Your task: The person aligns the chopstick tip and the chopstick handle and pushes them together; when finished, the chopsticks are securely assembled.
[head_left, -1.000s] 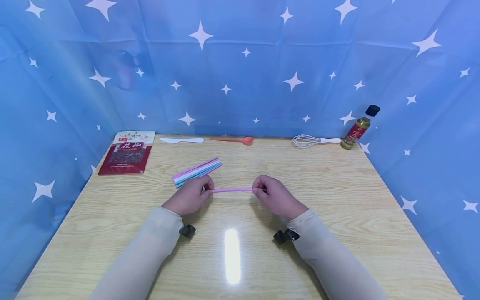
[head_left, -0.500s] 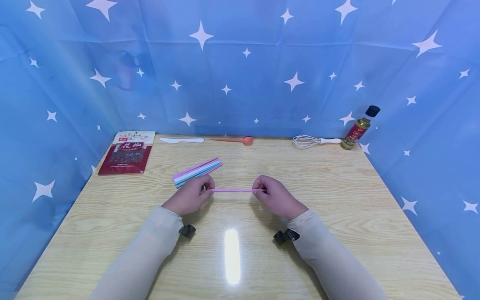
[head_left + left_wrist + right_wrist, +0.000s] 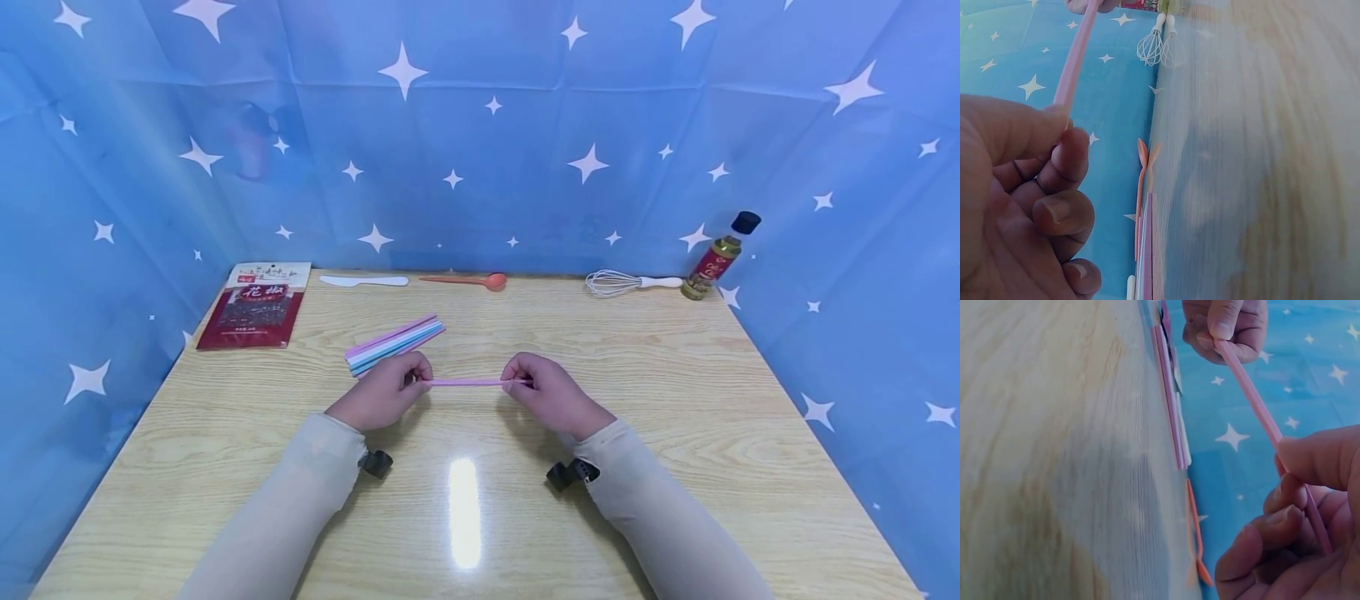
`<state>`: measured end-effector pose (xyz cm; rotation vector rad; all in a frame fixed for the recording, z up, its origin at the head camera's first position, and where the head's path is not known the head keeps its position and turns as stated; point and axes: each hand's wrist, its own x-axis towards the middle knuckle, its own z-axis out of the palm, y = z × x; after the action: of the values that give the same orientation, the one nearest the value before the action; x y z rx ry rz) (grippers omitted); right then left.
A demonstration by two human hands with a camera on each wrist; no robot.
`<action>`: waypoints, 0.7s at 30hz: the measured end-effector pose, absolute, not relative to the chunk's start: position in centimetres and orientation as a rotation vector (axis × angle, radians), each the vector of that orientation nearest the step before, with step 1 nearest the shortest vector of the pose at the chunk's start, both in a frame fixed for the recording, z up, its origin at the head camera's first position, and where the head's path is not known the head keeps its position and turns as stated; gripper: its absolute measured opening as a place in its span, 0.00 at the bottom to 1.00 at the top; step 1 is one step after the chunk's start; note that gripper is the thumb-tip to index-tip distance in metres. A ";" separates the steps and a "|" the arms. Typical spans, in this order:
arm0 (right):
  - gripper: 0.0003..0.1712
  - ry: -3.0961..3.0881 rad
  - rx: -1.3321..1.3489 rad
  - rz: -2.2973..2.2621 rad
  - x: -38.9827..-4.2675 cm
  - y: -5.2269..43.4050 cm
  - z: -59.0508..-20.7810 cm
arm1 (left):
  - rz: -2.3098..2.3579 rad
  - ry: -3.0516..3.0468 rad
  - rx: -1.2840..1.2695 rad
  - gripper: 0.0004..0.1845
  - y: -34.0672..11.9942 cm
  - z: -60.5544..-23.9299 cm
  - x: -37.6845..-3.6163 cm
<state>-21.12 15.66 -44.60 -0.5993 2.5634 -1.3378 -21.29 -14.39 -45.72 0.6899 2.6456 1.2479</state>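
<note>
Between my two hands a thin pink drinking straw (image 3: 467,382) is held level above the table. My left hand (image 3: 384,389) pinches one end of it between thumb and index finger; the other fingers are loosely curled, as the left wrist view shows. My right hand (image 3: 551,393) pinches the straw near its other end, and a length of it runs past the thumb (image 3: 1319,459) towards the palm. Just behind the left hand lies a row of several straws (image 3: 393,342) in pink, white and blue, partly hidden by that hand.
Along the back edge of the wooden table (image 3: 675,400) lie a red spice packet (image 3: 253,307), a white plastic knife (image 3: 363,281), an orange spoon (image 3: 491,282) and a whisk (image 3: 615,282). An oil bottle (image 3: 711,262) stands at the back right. Blue star-patterned cloth (image 3: 480,208) encloses the table.
Both hands have drawn very slightly closer together. More of the straw's end now shows beyond the right thumb. The other things have stayed put.
</note>
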 end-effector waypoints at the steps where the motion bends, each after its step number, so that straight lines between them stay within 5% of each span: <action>1: 0.02 2.561 -0.600 -1.346 -21.1 15.6 -44.6 | 1.245 2.648 0.691 0.02 -14.4 -45.7 -21.3; 21: 0.03 2.554 -0.599 -1.399 -21.6 15.5 -46.1 | 1.158 2.663 0.659 0.02 -14.4 -46.3 -21.5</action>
<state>-21.57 15.53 -46.08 -0.5994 2.5537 -1.3994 -21.46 -14.36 -46.30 0.6593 2.6628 1.1580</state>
